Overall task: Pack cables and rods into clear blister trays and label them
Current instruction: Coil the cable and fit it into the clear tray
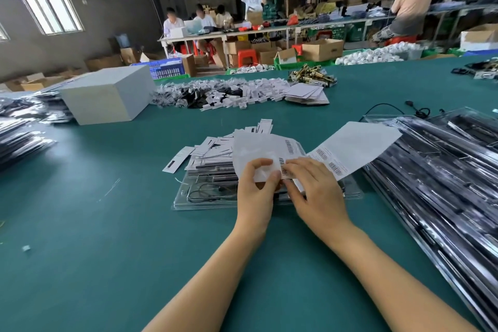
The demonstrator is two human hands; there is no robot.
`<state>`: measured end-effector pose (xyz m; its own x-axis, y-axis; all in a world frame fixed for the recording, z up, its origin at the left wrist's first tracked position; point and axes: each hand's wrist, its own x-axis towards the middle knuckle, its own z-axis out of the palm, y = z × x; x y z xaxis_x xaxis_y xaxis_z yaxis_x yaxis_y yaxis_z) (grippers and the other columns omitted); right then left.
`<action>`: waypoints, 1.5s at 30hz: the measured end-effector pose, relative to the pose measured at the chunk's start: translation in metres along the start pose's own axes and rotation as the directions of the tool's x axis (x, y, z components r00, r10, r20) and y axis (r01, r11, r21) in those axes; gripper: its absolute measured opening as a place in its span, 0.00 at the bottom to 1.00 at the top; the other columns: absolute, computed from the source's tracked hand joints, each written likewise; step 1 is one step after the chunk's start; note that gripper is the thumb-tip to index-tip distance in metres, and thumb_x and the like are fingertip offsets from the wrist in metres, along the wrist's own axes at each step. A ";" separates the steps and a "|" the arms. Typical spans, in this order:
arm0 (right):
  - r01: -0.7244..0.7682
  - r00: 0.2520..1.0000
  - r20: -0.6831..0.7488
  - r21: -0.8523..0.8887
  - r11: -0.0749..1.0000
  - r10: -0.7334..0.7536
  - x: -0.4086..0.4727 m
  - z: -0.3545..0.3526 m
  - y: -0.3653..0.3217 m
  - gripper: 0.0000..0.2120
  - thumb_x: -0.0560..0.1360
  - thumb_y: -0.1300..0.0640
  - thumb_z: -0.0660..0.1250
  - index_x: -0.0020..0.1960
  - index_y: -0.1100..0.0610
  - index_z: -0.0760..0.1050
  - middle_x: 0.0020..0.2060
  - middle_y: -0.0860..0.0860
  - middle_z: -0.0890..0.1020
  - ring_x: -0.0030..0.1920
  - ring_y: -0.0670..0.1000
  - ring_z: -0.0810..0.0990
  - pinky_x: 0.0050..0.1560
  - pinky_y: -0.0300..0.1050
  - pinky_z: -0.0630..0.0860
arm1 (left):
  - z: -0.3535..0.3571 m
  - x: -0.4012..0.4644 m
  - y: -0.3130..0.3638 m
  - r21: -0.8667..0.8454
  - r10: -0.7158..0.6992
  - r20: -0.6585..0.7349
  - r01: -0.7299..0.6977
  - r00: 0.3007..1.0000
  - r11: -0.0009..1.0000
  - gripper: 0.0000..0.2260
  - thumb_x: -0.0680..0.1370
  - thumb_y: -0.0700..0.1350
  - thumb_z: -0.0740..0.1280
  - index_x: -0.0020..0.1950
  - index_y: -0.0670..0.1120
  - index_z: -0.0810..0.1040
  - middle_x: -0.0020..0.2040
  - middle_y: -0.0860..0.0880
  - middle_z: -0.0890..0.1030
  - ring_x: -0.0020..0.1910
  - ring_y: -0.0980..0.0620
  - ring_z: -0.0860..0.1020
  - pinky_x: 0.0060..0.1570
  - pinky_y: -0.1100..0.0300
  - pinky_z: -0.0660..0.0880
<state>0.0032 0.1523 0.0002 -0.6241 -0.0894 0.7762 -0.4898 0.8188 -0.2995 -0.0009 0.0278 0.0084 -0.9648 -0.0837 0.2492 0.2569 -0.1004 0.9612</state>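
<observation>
A clear blister tray (204, 197) holding a black cable and dark rods lies on the green table in front of me. Above it my left hand (257, 188) pinches a white label backing sheet (256, 151) between thumb and fingers. My right hand (315, 191) touches the sheet's right edge, its fingertips on a barcode label (285, 170). A second label sheet (353, 148) with barcode stickers lies to the right. Loose white paper tags (210, 148) are heaped on the tray's far side.
A stack of filled blister trays (442, 170) covers the right of the table, more trays (18, 137) lie at the left. A grey box (107, 97) stands far left, a heap of bagged parts and tags (229, 94) beyond. A black cable (390, 109) lies far right. People work at back tables.
</observation>
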 end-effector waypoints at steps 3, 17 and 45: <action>-0.054 0.999 0.007 0.083 0.995 0.054 0.000 -0.002 -0.004 0.12 0.73 0.56 0.68 0.53 0.61 0.80 0.50 0.53 0.82 0.52 0.50 0.77 0.56 0.42 0.72 | 0.001 -0.001 0.000 -0.038 -0.008 0.024 0.009 1.000 0.999 0.09 0.79 0.35 0.64 0.55 0.48 0.75 0.48 0.45 0.79 0.37 0.58 0.78 0.41 0.67 0.74; -0.317 0.948 0.065 0.312 0.896 0.312 -0.001 -0.006 -0.008 0.03 0.73 0.58 0.71 0.45 0.57 0.79 0.44 0.47 0.84 0.46 0.48 0.80 0.48 0.41 0.75 | 0.000 -0.003 0.001 0.048 0.031 0.068 -0.035 0.997 0.998 0.10 0.78 0.40 0.67 0.53 0.55 0.76 0.48 0.46 0.80 0.44 0.52 0.75 0.49 0.55 0.73; -0.416 0.698 -0.197 0.671 0.614 0.688 0.023 -0.042 0.011 0.05 0.76 0.62 0.67 0.45 0.53 0.78 0.38 0.48 0.83 0.41 0.49 0.84 0.47 0.49 0.82 | -0.008 0.005 0.014 0.475 0.405 -0.293 -0.236 0.866 0.848 0.08 0.76 0.33 0.64 0.52 0.43 0.74 0.46 0.52 0.72 0.45 0.59 0.70 0.43 0.72 0.65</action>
<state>0.0088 0.1826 0.0379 -0.6527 0.6130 0.4452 -0.4498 0.1594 -0.8788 -0.0019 0.0180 0.0219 -0.7149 -0.4040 0.5707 0.4189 0.4060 0.8122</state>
